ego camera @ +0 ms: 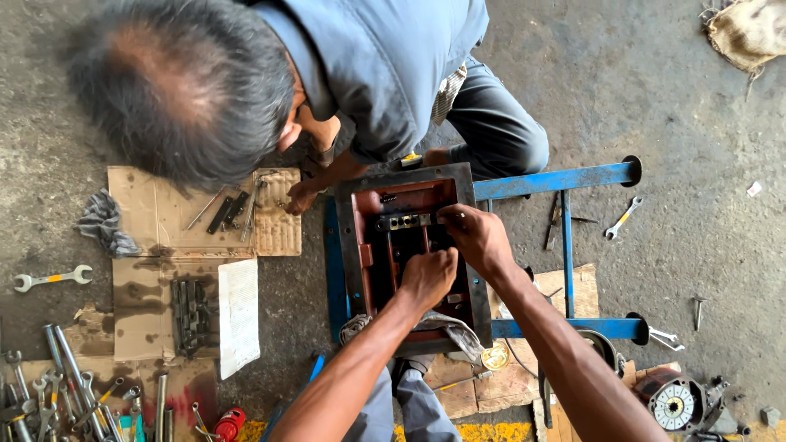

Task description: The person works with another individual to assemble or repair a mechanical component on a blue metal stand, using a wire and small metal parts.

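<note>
Rust-red inside, the open metal housing [409, 254] sits on a blue steel frame [565, 176], cover off, internals exposed. Left hand [428, 277] is down in the cavity, fingers curled on a part I can't make out. Right hand [475, 233] pinches the end of the dark cross bar [405, 221] near the top edge. Co-worker's hand [299, 196] rests by the housing's left wall. Spanners [51, 278] and loose parts on cardboard [160, 217] nearby, so work looks mid-way, w/ plenty unassembled.
</note>
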